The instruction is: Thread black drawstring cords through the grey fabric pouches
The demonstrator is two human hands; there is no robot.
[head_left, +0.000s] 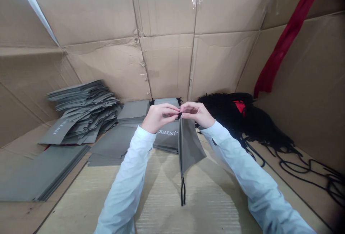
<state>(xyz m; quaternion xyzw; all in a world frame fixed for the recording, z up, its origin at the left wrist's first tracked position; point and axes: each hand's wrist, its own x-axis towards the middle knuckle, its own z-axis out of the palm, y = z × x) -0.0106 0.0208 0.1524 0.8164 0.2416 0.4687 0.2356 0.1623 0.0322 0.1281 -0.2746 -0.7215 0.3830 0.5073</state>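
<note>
A grey drawstring bag (191, 142) hangs from my two hands above the table, seen nearly edge-on. Two ends of black cord (183, 191) dangle from its lower tip. At its upper corner, my left hand (161, 116) is closed in a pinch on a small black bit of cord (179, 115). My right hand (198, 113) pinches at the same spot, fingertips almost touching those of the left. Exactly how the cord runs between the fingertips is hidden. Just behind the hanging bag lies a stack of grey bags (165, 139) with white lettering.
A tall, uneven pile of grey bags (88, 108) stands at the left, with flat stacks (43, 173) in front and more grey stacks (132, 112) beside it. Black cords (242, 119) heap at the right, loose ends trailing. Cardboard walls (167, 61) surround the table; a red strip (288, 36) hangs right.
</note>
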